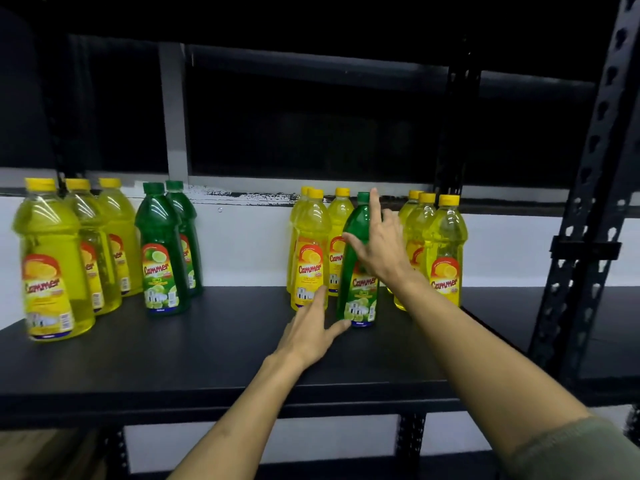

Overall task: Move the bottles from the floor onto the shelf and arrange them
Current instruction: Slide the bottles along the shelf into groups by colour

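The black shelf [214,348] spans the frame from lower left to the right, its front edge running across the lower middle, with a perforated black upright [588,202] rising along the right edge. Standing on the shelf are two clusters: at left, three yellow bottles [52,268] beside two green bottles [162,258]; at centre right, several more yellow ones [311,251] in a ragged row. Among these, a single green bottle [358,271] stands slightly forward, leaning a little to the right. The right hand [384,247] rests against its shoulder with fingers spread apart and the index finger raised past the cap, not closed round it. The left hand [311,334] lies low by its base, fingers straight and apart, the thumb touching or nearly touching the label's lower edge. The step in hand looks like steadying and nudging this bottle into line; it is best done by guiding base and shoulder together, since pressure at the top alone could tip it into its close yellow neighbours. Open room lies in the bare centre between the clusters and along the front strip; the back wall closes off the rear.
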`<move>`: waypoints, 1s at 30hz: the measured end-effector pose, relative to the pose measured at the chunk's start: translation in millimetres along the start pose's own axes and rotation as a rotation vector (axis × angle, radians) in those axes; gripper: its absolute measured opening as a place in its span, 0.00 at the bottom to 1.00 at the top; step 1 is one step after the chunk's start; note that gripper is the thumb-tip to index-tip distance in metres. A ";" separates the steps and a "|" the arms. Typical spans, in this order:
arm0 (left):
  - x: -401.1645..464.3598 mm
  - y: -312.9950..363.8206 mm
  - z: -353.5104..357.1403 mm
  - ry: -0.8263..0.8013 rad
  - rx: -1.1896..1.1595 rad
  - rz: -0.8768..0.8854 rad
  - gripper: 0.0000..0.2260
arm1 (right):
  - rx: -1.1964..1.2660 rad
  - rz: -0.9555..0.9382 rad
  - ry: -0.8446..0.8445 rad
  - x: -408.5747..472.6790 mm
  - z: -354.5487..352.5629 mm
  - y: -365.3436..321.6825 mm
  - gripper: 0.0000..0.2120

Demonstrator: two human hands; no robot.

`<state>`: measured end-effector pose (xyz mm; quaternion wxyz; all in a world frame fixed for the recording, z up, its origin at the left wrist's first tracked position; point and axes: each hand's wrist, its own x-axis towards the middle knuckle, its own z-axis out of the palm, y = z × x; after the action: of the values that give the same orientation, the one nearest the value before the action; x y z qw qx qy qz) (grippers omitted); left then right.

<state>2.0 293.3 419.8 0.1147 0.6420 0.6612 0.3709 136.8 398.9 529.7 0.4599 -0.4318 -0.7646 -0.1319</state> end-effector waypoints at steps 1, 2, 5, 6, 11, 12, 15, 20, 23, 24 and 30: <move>-1.3 1.3 -1.7 0.013 -0.068 0.007 0.40 | 0.015 -0.020 0.011 -5.3 -3.9 -5.4 0.48; -2.6 2.6 -3.3 0.029 -0.132 0.009 0.41 | 0.028 -0.030 0.011 -9.8 -7.8 -11.6 0.48; -8.1 6.2 -9.0 0.075 -0.263 0.014 0.43 | 0.065 -0.042 0.016 -20.0 -13.8 -33.3 0.49; -9.6 6.2 -10.6 0.095 -0.281 0.019 0.42 | 0.077 -0.043 0.030 -23.0 -14.4 -40.0 0.49; -23.6 -8.8 -25.3 0.162 -0.328 0.016 0.36 | 0.239 -0.008 0.055 -37.3 -14.0 -69.9 0.49; -26.3 -14.5 -30.1 0.168 -0.326 0.020 0.34 | 0.310 0.015 0.046 -39.6 -12.1 -76.0 0.48; -36.7 -32.1 -49.7 0.190 -0.317 0.018 0.31 | 0.604 0.105 -0.083 -50.3 -3.4 -95.4 0.46; -54.7 -65.9 -89.4 0.194 -0.307 -0.001 0.29 | 1.072 0.255 -0.380 -86.3 21.1 -126.4 0.28; -68.4 -88.8 -111.9 0.207 -0.271 -0.016 0.31 | 1.108 0.274 -0.475 -97.0 41.6 -150.6 0.29; -73.3 -96.0 -119.6 0.206 -0.251 -0.018 0.32 | 1.101 0.280 -0.508 -97.8 47.3 -159.5 0.29; -104.0 -135.4 -178.9 0.153 0.179 -0.154 0.40 | 1.120 0.258 -0.568 -96.5 74.6 -210.0 0.26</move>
<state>-198.2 148.2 424.6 0.0343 0.5668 0.7458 0.3484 -51.6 267.2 451.5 0.4075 -0.2328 -0.7514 0.4638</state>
